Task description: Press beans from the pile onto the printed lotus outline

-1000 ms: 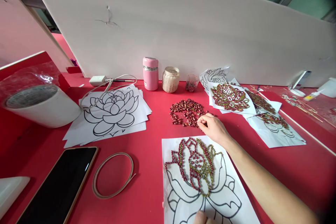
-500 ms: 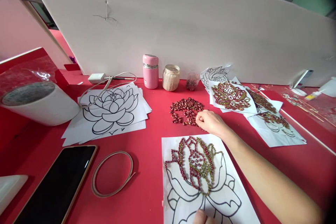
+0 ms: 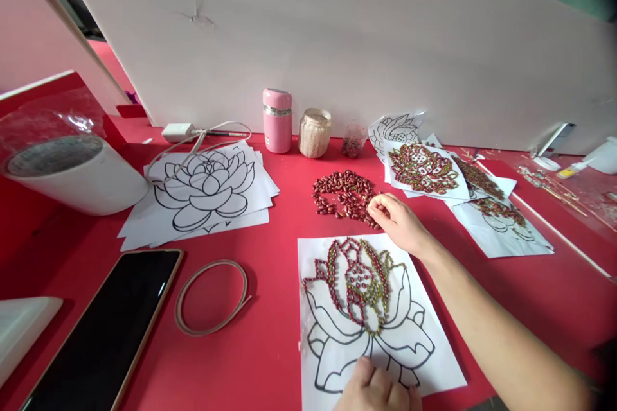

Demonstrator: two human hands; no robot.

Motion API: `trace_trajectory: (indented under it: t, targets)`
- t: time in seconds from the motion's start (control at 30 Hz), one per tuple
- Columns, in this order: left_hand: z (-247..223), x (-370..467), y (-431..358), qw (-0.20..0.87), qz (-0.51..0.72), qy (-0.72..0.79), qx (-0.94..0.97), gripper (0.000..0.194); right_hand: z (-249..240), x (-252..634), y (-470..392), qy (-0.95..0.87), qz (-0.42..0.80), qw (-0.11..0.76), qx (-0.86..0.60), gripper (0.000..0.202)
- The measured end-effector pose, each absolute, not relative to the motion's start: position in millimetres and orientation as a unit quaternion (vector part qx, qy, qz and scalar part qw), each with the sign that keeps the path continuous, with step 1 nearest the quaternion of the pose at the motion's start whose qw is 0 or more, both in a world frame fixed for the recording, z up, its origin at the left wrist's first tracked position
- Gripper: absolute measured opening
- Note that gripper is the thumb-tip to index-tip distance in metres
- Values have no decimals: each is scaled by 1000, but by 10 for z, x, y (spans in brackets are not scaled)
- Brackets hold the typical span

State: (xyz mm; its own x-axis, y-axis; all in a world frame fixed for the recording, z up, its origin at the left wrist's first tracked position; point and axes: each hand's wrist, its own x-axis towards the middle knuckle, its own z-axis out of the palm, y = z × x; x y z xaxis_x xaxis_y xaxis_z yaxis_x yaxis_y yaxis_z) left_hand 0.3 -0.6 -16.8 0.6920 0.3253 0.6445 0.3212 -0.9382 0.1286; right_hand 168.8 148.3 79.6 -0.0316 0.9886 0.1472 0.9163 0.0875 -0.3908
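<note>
My right hand (image 3: 396, 221) is at the right edge of a pile of dark red beans (image 3: 344, 189), thumb and index finger pinched together. Whatever lies between those fingertips is too small to make out. Below it lies a white sheet (image 3: 453, 359) with a black lotus outline, whose upper petals and centre are lined with red beans (image 3: 331, 276) and green beans (image 3: 383, 270). My left hand (image 3: 378, 392) rests on the lower part of this sheet with curled fingers. Its palm side is hidden, so anything inside cannot be seen.
Behind the pile stand a pink flask (image 3: 277, 121), a glass jar (image 3: 315, 133) and a small clear cup (image 3: 354, 141). Bean-covered lotus sheets (image 3: 424, 168) lie right. Left are outline sheets (image 3: 207, 189), a phone (image 3: 103, 327), a coiled strip (image 3: 212, 298) and a white pot (image 3: 120, 183).
My right hand has drawn back slightly to the right at the pile's edge. More of my left hand shows on the sheet. The whole view has shifted a little.
</note>
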Motion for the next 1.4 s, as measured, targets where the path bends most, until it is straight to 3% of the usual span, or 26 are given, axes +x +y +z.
trace_trajectory:
  t: [0.17,0.33,0.63,0.83,1.4]
  targets:
    - [68,-43,11,4,409,192,892,10,835,1402,939,-741,174,253,-597,14]
    - [174,-85,5,20,369,189,910,5,718,1097,505,-738,202,241,-597,12]
    - [97,-107,-61,80,337,180,921,12,630,910,335,-741,116,217,-625,11]
    - [93,-93,-59,82,384,192,900,14,597,870,327,-740,116,213,-628,11]
    - [50,-96,-97,91,360,187,910,9,553,821,351,-716,101,244,-646,9]
